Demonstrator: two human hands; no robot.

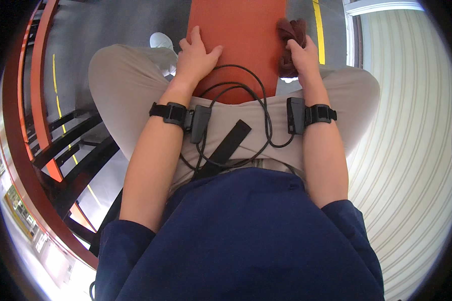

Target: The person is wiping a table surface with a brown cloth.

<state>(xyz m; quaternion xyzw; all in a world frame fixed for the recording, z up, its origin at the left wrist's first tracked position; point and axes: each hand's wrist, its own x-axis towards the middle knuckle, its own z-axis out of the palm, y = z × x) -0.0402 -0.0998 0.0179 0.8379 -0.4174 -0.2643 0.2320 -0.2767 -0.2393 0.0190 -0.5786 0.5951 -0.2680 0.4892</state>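
I straddle an orange-red bench or board [237,41] that runs away from me between my knees. My left hand [199,56] lies near its left edge, fingers spread, with nothing in it. At the right edge, my right hand [305,54] grips a bunched dark brown cloth [290,45]. Black devices are strapped to both wrists, the left one [200,123] and the right one [296,116]. A black cable [266,113] loops between them over my lap and the near end of the board. A black strap [226,146] lies slantwise on my lap.
Black metal bars [86,161] and orange-red beams [41,94] stand at the left. A pale ribbed wall or shutter [406,113] rises close on the right. Yellow lines [318,34] mark the grey floor [113,22].
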